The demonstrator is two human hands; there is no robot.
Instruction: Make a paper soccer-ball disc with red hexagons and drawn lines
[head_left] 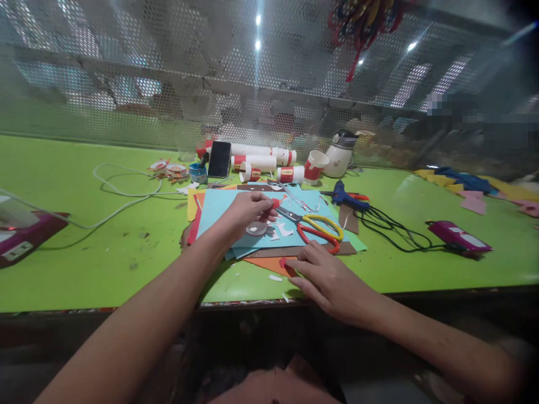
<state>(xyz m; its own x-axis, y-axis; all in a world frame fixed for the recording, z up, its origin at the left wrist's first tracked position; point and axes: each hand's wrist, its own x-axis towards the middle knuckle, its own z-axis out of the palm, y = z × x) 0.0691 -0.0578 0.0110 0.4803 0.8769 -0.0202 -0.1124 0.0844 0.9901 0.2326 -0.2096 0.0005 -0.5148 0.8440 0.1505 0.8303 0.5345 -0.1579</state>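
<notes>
Green tabletop (105, 247); left hand (250, 209) pinches red piece (275, 203) over blue paper (217, 203).

Appears fairly bright and even over the green table (105, 269), under cool light. Shows hard white glare at twelve and near two o'clock on the perforated screen (236, 84). Falls into deep dimness at six, below the table's edge. Blurs and stretches toward the borders, blackens in the two o'clock corner, and breaks below it into square blocks.
</notes>
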